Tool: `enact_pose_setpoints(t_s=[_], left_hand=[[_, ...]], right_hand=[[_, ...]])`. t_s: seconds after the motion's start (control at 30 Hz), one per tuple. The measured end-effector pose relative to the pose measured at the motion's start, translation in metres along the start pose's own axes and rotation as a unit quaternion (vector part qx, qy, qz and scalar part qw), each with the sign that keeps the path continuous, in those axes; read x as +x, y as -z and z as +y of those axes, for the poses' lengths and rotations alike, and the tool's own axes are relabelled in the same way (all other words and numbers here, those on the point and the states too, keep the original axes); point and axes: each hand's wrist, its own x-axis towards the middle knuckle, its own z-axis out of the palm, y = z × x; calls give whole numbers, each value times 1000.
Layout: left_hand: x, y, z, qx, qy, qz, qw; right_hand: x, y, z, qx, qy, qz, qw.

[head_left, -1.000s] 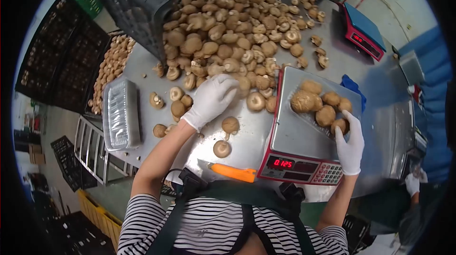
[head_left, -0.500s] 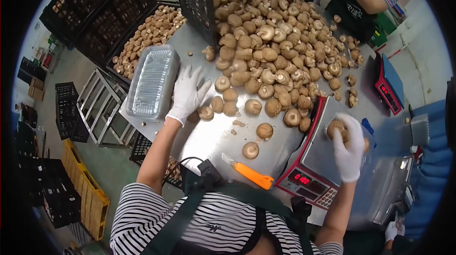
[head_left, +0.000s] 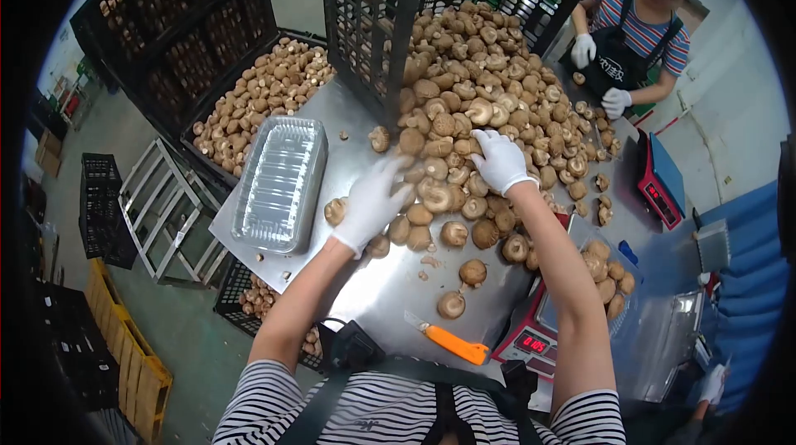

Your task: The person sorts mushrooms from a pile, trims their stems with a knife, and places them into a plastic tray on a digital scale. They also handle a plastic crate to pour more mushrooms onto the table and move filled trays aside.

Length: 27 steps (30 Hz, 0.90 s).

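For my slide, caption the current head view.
White-gloved left hand and white-gloved right hand at heaped round brown mushrooms on a shiny metal table.

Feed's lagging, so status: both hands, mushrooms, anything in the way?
Left hand at left edge of mushroom pile, right hand over its middle; grips unclear. Several mushrooms on scale. Orange-handled knife on table, apart from both hands; nothing visibly blocking.

Matt mushrooms (head_left: 479, 111), shiny metal table (head_left: 385, 297)
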Motion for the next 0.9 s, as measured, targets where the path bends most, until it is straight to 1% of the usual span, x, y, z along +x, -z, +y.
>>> enact_pose_setpoints(t_s=[0.07, 0.13, 0.2, 0.23, 0.27, 0.33, 0.37, 0.4, 0.47, 0.5, 0.53, 0.6, 0.63, 0.7, 0.73, 0.77, 0.8, 0.83, 0.87, 0.9], left_hand=[[24, -19, -4, 2, -11, 22, 1000], [49, -37, -5, -6, -16, 22, 1000], [67, -52, -3, -6, -3, -3, 1000], [74, -63, -12, 1, -42, -2, 999], [75, -64, -11, -27, -24, -12, 999], [75, -64, -9, -79, 10, -31, 996], [73, -67, -13, -104, 42, -16, 994], [71, -71, -24, -144, 57, 0, 988], [66, -63, -27, -212, 77, -18, 974], [62, -59, -25, -238, 101, -26, 966], [57, -51, -18, -225, 81, -34, 970], [50, -35, -5, -194, 40, -42, 979], [46, -33, 2, -192, 39, -46, 980], [40, -20, 28, -148, -23, -44, 988], [37, -17, 38, -121, -56, -46, 990], [34, -22, 39, -103, -86, -79, 988], [31, -20, 44, -79, -140, -82, 984], [29, -18, 51, -94, -152, -66, 982], [29, -16, 59, -108, -164, -51, 979], [27, -11, 66, -240, -77, -119, 960]], right_hand=[[-6, 2, 0, 4, -3, 19, 1000], [-13, 14, 1, 111, -8, 43, 993], [-21, 16, 6, 214, -37, 127, 968], [-24, 19, 10, 319, -84, 117, 937], [-34, 39, -1, 469, -160, 82, 865], [-50, 53, -3, 547, -201, 65, 810], [-55, 50, -1, 570, -244, 47, 783], [-61, 49, -1, 645, -228, 24, 729], [-76, 45, -4, 776, -186, -19, 602], [-79, 42, -8, 787, -187, -26, 587], [-81, 36, -8, 801, -180, -34, 570], [-87, 48, -25, 834, -148, -41, 529], [-90, 50, -32, 841, -134, -37, 524], [-99, 55, -42, 853, -106, -26, 511], [-107, 58, -45, 791, -112, 7, 601], [-117, 63, -48, 718, -117, 42, 684], [-127, 69, -51, 635, -123, 76, 759], [-135, 80, -60, 655, -76, 99, 745], [-140, 79, -58, 538, -35, 173, 824], [-146, 83, -57, 427, 1, 222, 876]])
